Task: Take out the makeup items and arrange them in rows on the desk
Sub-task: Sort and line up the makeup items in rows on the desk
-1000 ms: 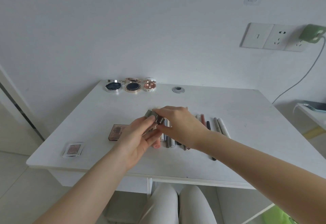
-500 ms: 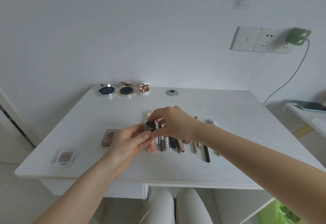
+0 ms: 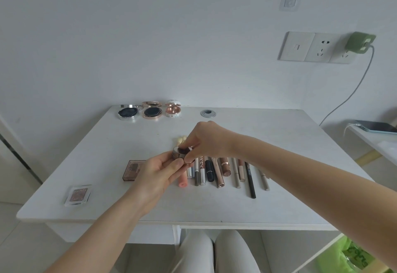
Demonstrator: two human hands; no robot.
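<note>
A small round metallic makeup case [image 3: 179, 153] with a dark inside is held between both hands above the desk [image 3: 279, 144]. My left hand [image 3: 158, 174] grips it from below; my right hand [image 3: 206, 141] pinches its top edge from above. Just behind and right of it lies a row of several pens, pencils and lipsticks [image 3: 223, 170], partly hidden by my hands. A brown eyeshadow palette [image 3: 132, 170] lies left of my left hand. A clear square palette [image 3: 78, 194] sits at the front left.
Three open round compacts [image 3: 150, 112] stand in a row at the back left, next to a grey cable grommet [image 3: 208, 113]. Small cream sponges [image 3: 180, 139] lie behind my right hand. A phone [image 3: 376, 126] charges on a side shelf at right.
The view has shifted, so the desk sits lower and further right. Both hands stay on the small case, which now shows its dark inside more plainly.
</note>
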